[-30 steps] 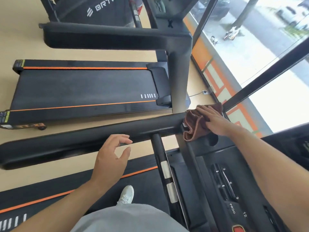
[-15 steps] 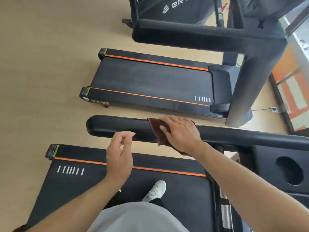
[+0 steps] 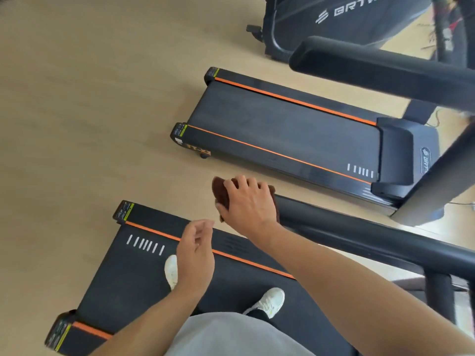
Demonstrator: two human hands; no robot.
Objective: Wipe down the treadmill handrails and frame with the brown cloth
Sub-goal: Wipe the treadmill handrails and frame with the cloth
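We had the brown cloth (image 3: pixel 221 195) bunched over the free end of the near handrail (image 3: pixel 359 227), the right hand (image 3: pixel 248 201) curled over it and gripping it against the rail. We judged the cloth soft, light and limp, likely to fold and slide under the palm, so it was best held as it was: fingers spread over the top, thumb tucked beneath. The handrail looked stiff and padded, and smooth enough for the cloth to glide along it. Our left hand (image 3: pixel 196 253) hung just below and beside the right, fingers loosely curled, holding nothing.

We counted one cloth, two hands and two white shoes (image 3: pixel 267 301) on the belt (image 3: pixel 133 278) of our treadmill. A second treadmill (image 3: pixel 282 127) lay well apart on the wooden floor (image 3: pixel 90 98), with its own handrail (image 3: pixel 372 70) above it. A third machine (image 3: pixel 347 19) stood beyond, only partly in view.
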